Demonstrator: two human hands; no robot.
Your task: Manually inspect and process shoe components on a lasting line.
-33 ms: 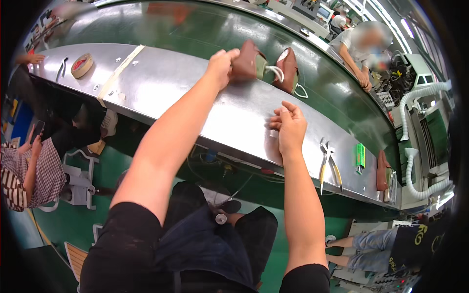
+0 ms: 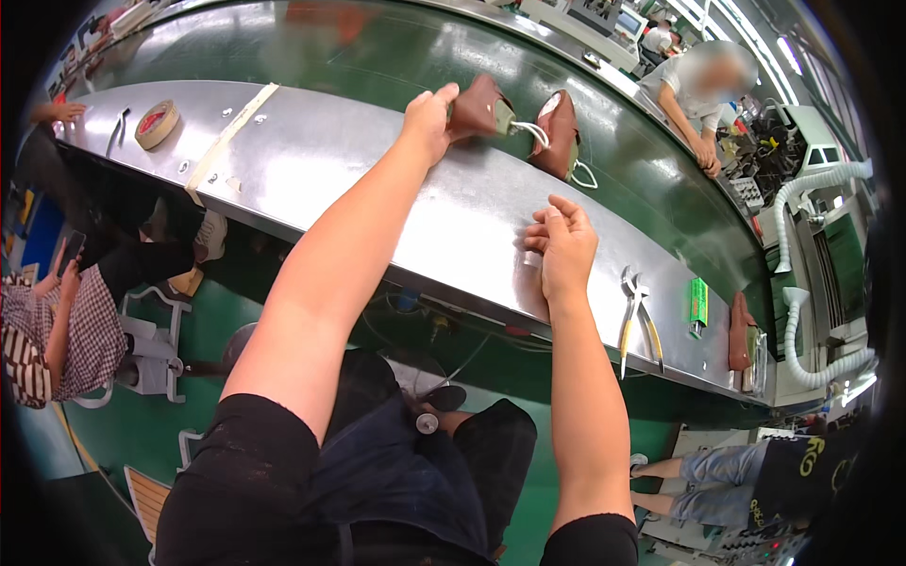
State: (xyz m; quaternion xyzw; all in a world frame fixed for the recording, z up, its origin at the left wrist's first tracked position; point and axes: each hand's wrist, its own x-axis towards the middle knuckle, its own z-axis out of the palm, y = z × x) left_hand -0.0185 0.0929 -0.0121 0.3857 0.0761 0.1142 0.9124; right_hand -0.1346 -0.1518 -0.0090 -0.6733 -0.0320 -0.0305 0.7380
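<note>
At the bench's far edge, my left hand [image 2: 429, 123] is closed on the near end of a brown leather shoe upper [image 2: 481, 106]. The upper is fitted over a green last with a white cord loop. Just to its right, on the green conveyor belt, stands a second brown shoe upper [image 2: 559, 132], also with a green last and white cord. My right hand [image 2: 568, 250] hovers above the metal bench, its fingers loosely bent and apart, holding nothing. Lasting pincers [image 2: 637, 302] with yellow handles lie to its right.
Along the steel bench [image 2: 321, 151] are a tape roll [image 2: 157, 124], a strip of tape [image 2: 231, 137], a green box [image 2: 697, 307] and another brown shoe [image 2: 741, 330]. Across the belt [image 2: 415, 57] a person [image 2: 694, 104] leans on the edge. A seated person [image 2: 66, 311] is at left.
The shoe upper in my left hand has risen slightly and tilted. My right hand has shifted a little to the right.
</note>
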